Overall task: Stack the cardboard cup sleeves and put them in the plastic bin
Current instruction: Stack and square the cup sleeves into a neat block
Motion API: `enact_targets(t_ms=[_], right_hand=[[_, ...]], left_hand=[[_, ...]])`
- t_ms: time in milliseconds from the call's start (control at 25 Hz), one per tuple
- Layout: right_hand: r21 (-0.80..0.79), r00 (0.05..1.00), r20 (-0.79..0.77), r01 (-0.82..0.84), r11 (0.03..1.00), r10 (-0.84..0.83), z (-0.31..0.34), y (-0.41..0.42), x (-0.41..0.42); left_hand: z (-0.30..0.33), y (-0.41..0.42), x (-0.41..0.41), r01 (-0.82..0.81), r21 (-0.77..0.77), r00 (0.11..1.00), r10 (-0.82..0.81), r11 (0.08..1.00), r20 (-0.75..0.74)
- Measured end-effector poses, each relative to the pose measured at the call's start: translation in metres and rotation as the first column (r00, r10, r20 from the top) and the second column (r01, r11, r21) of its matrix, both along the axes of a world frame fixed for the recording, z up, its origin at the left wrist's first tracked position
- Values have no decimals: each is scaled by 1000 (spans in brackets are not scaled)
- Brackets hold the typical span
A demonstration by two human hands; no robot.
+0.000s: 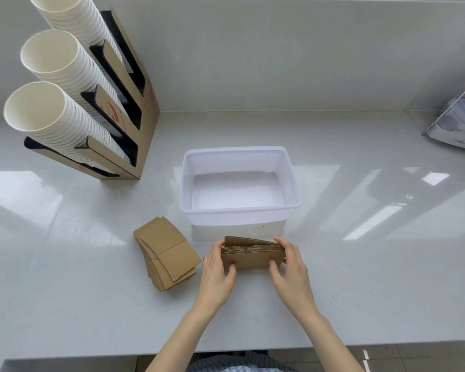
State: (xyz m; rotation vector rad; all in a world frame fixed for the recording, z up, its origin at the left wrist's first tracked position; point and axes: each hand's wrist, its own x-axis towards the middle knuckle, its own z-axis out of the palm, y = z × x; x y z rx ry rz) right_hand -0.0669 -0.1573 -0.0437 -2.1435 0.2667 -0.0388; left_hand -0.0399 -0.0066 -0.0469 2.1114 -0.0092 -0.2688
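A stack of brown cardboard cup sleeves [253, 254] stands on its long edge on the counter, just in front of the clear plastic bin [239, 209]. My left hand [219, 269] grips the stack's left end and my right hand [289, 264] grips its right end. One sleeve at the back of the stack sticks up higher than the others. A second, loosely fanned pile of flat sleeves [165, 252] lies on the counter to the left of my left hand. The bin holds nothing.
A cardboard cup dispenser [134, 108] with three slanted columns of white paper cups [51, 114] stands at the back left. A clear plastic holder [459, 124] sits at the far right edge. The counter's front edge [253, 347] runs below my forearms.
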Motion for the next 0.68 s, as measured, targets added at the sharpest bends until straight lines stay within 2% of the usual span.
enact_targets(t_ms=[240,440,680], right_hand=[[-18,1000,1,-20,1000,20,0,-2,-4],[-43,999,23,-38,998,39,5,-2,-4],[-48,998,25,-60,997,61,4,1,-8]], left_hand=[[-2,2,-1,-19,-16,999,19,1000,-43],[2,5,-2,6,0,999,-6,1000,33],[-2,6,-5,-16,0,1000,16,1000,-24]])
